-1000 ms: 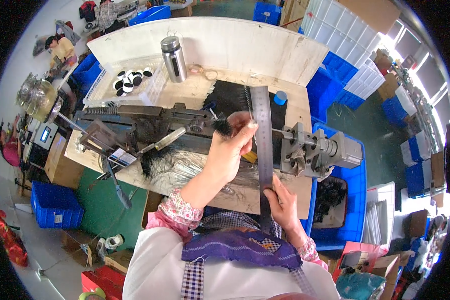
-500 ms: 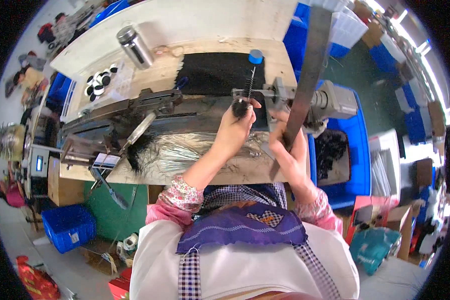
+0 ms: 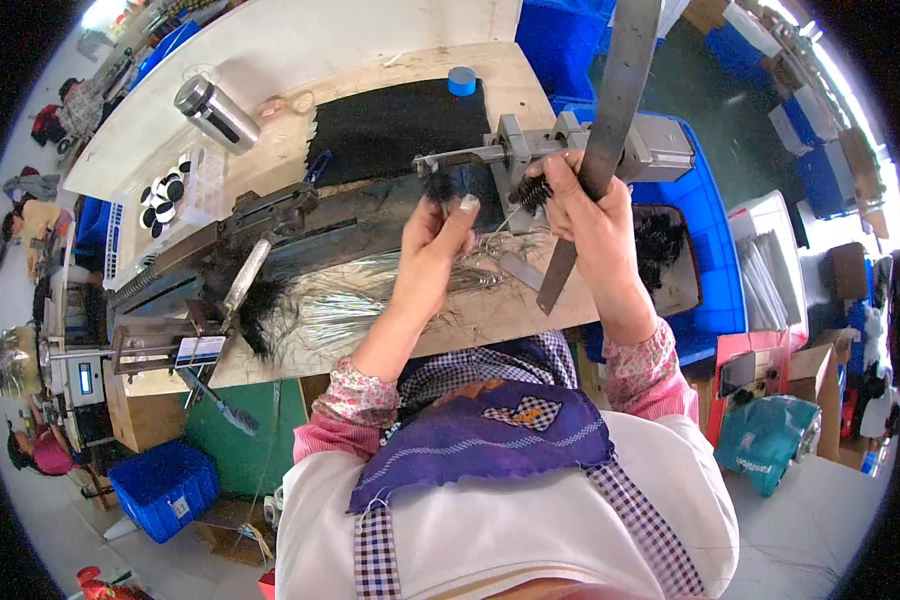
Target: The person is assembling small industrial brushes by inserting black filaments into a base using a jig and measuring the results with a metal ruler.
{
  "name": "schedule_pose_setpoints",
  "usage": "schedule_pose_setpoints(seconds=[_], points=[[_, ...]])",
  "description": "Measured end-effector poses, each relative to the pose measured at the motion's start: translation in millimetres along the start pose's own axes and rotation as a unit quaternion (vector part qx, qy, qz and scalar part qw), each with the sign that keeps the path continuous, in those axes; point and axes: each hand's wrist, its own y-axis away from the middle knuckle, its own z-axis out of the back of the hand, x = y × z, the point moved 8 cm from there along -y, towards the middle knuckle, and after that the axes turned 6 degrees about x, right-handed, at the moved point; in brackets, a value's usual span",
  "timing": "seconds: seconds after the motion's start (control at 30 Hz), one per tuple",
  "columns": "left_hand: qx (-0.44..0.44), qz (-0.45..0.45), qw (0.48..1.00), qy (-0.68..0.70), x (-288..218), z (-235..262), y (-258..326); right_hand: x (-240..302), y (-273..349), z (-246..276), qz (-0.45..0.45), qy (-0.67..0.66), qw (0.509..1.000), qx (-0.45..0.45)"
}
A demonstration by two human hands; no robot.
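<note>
My left hand (image 3: 432,250) is closed at the near side of the machine's spindle, thumb and fingers around a small tuft of black bristles (image 3: 440,186). My right hand (image 3: 592,222) grips a long flat metal bar (image 3: 618,95) that rises steeply across the machine. Between the thumb and fingers of that same hand is a small black twisted-wire brush (image 3: 532,192), its bare wire stem pointing down to the left. The grey machine head (image 3: 515,145) with its spindle lies just beyond both hands. How the bristles meet the spindle is hidden by my fingers.
Loose metal wires (image 3: 355,305) lie on the wooden bench. Beyond are a black cloth (image 3: 390,130), blue cap (image 3: 461,82), steel flask (image 3: 218,115) and a clear tray (image 3: 208,180) of black-and-white pieces. A slide mechanism (image 3: 270,225) stands left; a blue bin (image 3: 720,240) right.
The twisted-wire brush, earlier upright in my left hand, is now in my right hand. My left hand has moved left to the bristles by the spindle. The view has shifted slightly.
</note>
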Motion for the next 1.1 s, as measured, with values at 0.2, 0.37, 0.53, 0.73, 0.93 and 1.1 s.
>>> schedule_pose_setpoints(seconds=[0.2,0.37,0.53,0.73,0.93,1.1], points=[[-0.011,0.041,0.997,-0.069,-16,-14,2,3,-10,-16,-0.024,0.024,0.997,0.075],[0.075,0.095,0.993,-0.014,-18,-13,3,2,-18,-25,-0.035,0.062,0.992,0.102],[-0.023,0.016,0.995,0.094,-46,21,5,-10,-12,-32,-0.038,-0.055,0.991,0.117],[-0.101,-0.077,0.986,0.112,-90,52,2,-30,16,-33,-0.059,0.077,0.993,0.07],[-0.153,-0.127,0.976,0.091,-116,64,3,-28,29,-50,0.06,0.146,0.983,0.093],[-0.153,-0.16,0.972,0.074,-131,58,2,-18,28,-48,0.118,0.208,0.969,0.059]])
